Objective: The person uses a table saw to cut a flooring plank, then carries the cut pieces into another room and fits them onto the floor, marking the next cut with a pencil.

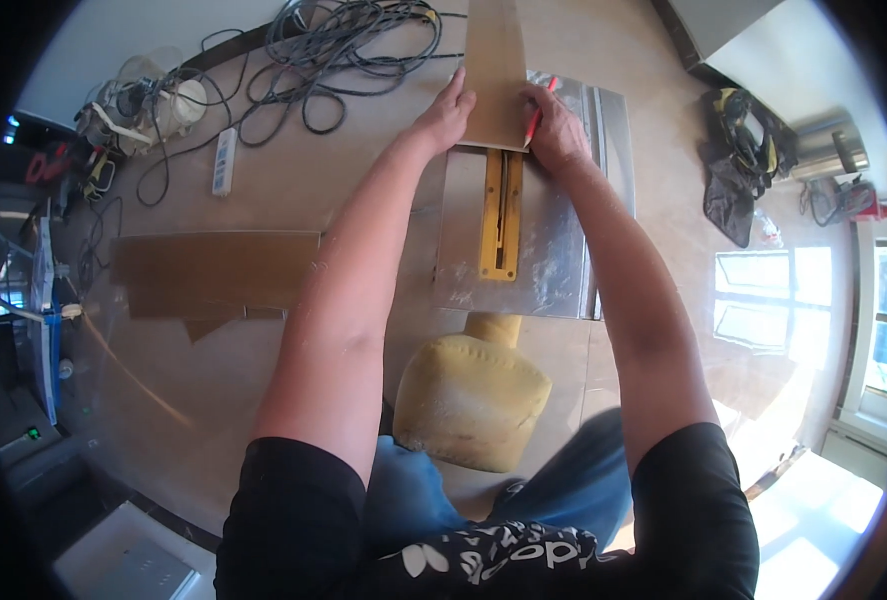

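Note:
A long brown board [497,80] lies at the far side of a metal saw table [554,260], running away from me. My left hand [449,115] grips the board's left edge, thumb on top and fingers along the side. At the opposite edge, my right hand [561,130] holds a red pencil [534,128] with its tip down near the board's near right corner. Some of the right fingers rest by the board's edge. Just in front of the board, a yellow slotted insert [487,245] is set in the dusty metal top.
Brown boards [219,270] lie on the floor at left. Black cable [354,60] is coiled at far left, near a white power strip [224,162]. A yellow cushion-like piece [474,400] is between my legs and the saw table. A black and yellow bag [739,150] lies at right.

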Demonstrator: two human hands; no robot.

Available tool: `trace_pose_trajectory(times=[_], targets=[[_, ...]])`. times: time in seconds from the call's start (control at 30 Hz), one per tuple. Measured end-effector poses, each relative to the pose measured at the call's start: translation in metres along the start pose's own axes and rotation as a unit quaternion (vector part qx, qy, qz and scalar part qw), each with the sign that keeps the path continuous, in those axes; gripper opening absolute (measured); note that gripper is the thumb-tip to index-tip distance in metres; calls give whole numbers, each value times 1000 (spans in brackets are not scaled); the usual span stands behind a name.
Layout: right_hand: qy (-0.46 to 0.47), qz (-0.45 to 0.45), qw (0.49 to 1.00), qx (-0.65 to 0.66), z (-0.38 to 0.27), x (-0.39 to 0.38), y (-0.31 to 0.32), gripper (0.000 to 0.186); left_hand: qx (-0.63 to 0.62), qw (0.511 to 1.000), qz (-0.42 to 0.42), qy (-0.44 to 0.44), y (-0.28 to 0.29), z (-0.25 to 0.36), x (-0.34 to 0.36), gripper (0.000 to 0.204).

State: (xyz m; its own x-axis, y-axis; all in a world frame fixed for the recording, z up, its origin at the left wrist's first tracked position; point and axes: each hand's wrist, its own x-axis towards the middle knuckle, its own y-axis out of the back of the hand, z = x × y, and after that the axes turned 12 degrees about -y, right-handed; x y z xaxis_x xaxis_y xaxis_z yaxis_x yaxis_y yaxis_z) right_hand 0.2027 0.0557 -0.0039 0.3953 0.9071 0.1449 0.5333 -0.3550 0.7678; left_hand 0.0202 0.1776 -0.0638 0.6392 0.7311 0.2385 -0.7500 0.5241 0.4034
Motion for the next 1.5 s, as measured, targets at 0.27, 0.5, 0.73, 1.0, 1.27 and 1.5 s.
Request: trace_pose_trajectory(times=[0.27,0.5,0.73,1.0,1.27,1.5], targets=[[-3,-5,1000,-19,9,-5,0,33,-29,999,13,13,-11,-1,-3,66],[-5,7,999,-31,14,-4,-2,33,-63,998,23,-7,-14,0,-4,66],[-33,-18,999,-31,10,-10,1,34,-77,997,28,2,-15,1,-8,67],[-30,-14,999,-38,8,-16,2,33,-48,999,18,1,-14,7,-14,68],[-19,-4,999,-29,10,-13,-1,34,-29,999,31,-7,-14,-2,-11,67],[-12,3,999,-38,19,-13,0,34,-32,999,29,-3,-21,1,-11,67]])
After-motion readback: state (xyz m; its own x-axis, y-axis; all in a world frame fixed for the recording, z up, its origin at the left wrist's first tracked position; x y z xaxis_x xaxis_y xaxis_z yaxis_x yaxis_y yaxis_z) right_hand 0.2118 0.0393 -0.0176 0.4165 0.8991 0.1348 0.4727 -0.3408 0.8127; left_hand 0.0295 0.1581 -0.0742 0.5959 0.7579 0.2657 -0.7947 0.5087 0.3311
